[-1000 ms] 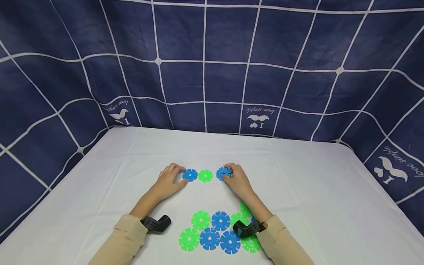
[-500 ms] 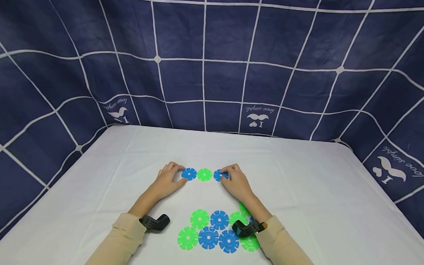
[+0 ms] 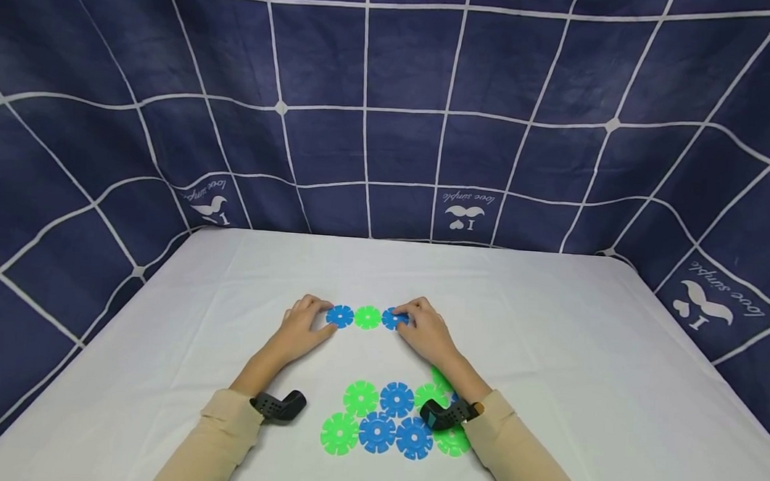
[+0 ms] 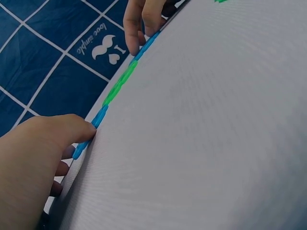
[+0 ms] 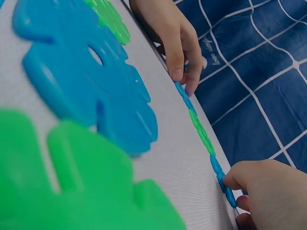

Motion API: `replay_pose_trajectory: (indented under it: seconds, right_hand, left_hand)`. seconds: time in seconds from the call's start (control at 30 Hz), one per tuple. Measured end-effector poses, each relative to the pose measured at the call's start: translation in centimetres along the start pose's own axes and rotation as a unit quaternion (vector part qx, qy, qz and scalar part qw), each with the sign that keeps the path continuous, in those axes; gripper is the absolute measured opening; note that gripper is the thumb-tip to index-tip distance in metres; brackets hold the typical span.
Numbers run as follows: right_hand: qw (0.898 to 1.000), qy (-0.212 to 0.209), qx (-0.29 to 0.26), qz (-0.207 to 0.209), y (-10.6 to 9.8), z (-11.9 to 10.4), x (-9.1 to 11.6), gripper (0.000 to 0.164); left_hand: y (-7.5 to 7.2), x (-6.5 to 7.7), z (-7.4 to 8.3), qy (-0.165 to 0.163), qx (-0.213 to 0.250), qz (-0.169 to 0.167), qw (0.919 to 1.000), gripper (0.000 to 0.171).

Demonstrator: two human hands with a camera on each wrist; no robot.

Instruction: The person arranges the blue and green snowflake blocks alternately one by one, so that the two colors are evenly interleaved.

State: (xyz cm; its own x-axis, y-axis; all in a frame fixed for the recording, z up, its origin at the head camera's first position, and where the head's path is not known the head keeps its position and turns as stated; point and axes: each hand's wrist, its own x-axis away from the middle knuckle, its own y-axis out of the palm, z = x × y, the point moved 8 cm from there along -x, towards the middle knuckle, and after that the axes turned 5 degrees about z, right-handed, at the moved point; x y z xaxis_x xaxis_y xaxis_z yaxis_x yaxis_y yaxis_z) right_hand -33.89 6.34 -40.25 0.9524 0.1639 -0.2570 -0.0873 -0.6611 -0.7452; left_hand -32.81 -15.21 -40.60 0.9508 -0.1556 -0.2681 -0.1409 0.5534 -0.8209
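Note:
Three snowflake building discs lie in a row on the white table: a left blue disc [image 3: 339, 316], a green disc [image 3: 368, 317] and a right blue disc [image 3: 390, 318]. My left hand [image 3: 297, 332] holds the left blue disc by its edge between thumb and forefinger. From the other end, my right hand [image 3: 429, 336] pinches the right blue disc, covering part of it. In the left wrist view, the row's green disc [image 4: 120, 84] sits end to end between the blue ones. They appear to touch; whether their notches interlock, I cannot tell.
Nearer the body, several more green discs [image 3: 339, 434] and blue discs [image 3: 377, 432] lie flat in a cluster. My right wrist and sleeve [image 3: 512, 436] cover some of them. A dark blue checked cloth [image 3: 403, 151] hangs behind the white table [image 3: 551, 314].
My right hand has moved left with the right blue disc, closing the gap to the green disc. The left hand keeps its place at the left blue disc.

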Motion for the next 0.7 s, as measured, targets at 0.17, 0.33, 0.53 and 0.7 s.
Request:
replay_pose_trajectory:
  seconds: [0.17, 0.33, 0.53, 0.7]
  right_hand:
    - [1.0, -0.009, 0.0, -0.001, 0.0, -0.2, 0.0, 0.024]
    - [1.0, -0.029, 0.005, -0.007, 0.1, -0.4, 0.1, 0.026]
    - [0.996, -0.068, 0.039, -0.028, 0.6, -0.7, 0.2, 0.032]
    - [0.994, -0.095, 0.036, -0.049, 1.0, -1.2, 0.4, 0.032]
  left_hand:
    - [-0.1, 0.2, -0.1, -0.006, 0.0, 0.003, 1.0, 0.045]
    - [-0.2, 0.1, -0.2, -0.019, -0.003, -0.001, 0.9998, 0.046]
    - [-0.7, 0.2, -0.3, -0.021, -0.001, -0.006, 0.9998, 0.045]
    - [-0.9, 0.3, -0.8, -0.025, -0.005, -0.013, 0.9996, 0.045]
